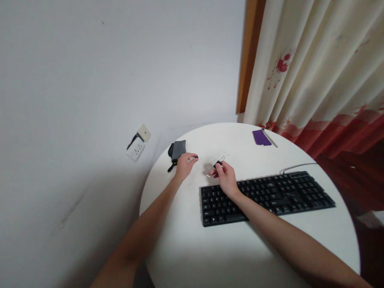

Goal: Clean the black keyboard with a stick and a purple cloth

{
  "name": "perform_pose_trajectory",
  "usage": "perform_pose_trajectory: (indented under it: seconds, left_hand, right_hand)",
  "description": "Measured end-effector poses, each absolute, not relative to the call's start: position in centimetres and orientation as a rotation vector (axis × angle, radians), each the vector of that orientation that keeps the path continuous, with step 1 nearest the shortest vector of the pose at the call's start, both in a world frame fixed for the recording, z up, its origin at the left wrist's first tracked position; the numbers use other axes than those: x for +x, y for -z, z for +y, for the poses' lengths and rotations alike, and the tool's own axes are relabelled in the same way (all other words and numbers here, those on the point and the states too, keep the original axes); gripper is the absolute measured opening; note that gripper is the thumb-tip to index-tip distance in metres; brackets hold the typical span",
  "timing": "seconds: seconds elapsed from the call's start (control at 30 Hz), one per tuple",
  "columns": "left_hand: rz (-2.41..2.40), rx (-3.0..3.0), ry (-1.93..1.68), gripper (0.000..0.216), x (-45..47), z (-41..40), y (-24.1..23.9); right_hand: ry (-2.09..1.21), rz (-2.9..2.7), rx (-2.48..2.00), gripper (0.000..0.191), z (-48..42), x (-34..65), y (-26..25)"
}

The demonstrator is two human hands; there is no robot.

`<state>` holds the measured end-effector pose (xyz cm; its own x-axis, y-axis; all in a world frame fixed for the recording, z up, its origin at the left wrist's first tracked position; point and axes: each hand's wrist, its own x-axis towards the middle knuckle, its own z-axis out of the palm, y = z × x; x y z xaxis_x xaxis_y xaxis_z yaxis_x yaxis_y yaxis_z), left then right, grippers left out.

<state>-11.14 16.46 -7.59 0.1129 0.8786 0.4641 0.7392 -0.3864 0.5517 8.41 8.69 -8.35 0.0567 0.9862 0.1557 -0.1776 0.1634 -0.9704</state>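
Note:
In my right hand (226,176), above the left part of the black keyboard (282,196), is a small keycap puller (218,164) with a black body. Thin wire prongs stick out at its far end, and a short metal tip shows below my fingers. My left hand (185,165) is to the left, its thumb and fingers pinching a small black piece (196,157) that could be a keycap. Just behind my left hand lies a grey cloth pouch (179,149), with a black rounded thing (171,150) partly hidden beside it.
The round white table (177,216) stands against the wall. A purple cloth (261,138) and a thin pale stick (271,138) lie at the back right. The keyboard's cable (297,165) runs over the table. Wall sockets (136,149) are at left, a curtain (318,72) at right.

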Motion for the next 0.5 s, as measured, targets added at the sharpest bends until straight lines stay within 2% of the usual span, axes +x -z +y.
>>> perform_pose_trajectory:
  seconds: [0.27,0.5]
  left_hand:
    - [1.636,2.268,-1.055,0.014,-13.9,19.2,10.6]
    - [1.647,2.253,-1.0,0.018,-14.5,19.3,10.9]
  right_hand:
    - [-1.161,-1.109,-0.991,0.033,9.0,8.3,8.5]
    - [-1.159,-1.123,-0.996,0.034,9.1,8.3,8.7]
